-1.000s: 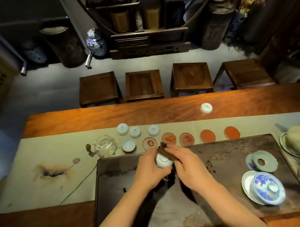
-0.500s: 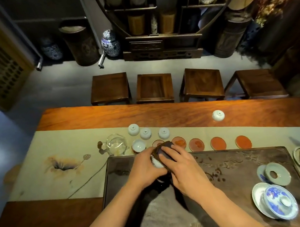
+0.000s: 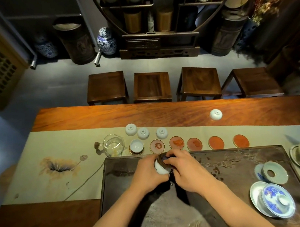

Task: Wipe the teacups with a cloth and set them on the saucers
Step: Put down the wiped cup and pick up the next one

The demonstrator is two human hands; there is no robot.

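The dark cloth [image 3: 164,160], earlier folded beside the teacup [image 3: 160,168], is now pressed over its rim by the right hand [image 3: 183,169], while the cup is gripped by the left hand [image 3: 148,172] above the tea tray [image 3: 243,159]; wiping is judged underway. One saucer [image 3: 136,148] is filled by an upright cup; five are bare.

Long wooden table [image 3: 164,112] w/ beige painted runner [image 3: 46,172] along it. On runner: glass pitcher [image 3: 114,145], 3 upside-down teacups [image 3: 143,133], row of 6 saucers [image 3: 216,142], leftmost w/ upright cup [image 3: 136,146]. Dark tea tray [image 3: 243,161] at near edge, overlapping runner. One inverted cup [image 3: 216,114] on bare wood, far side.
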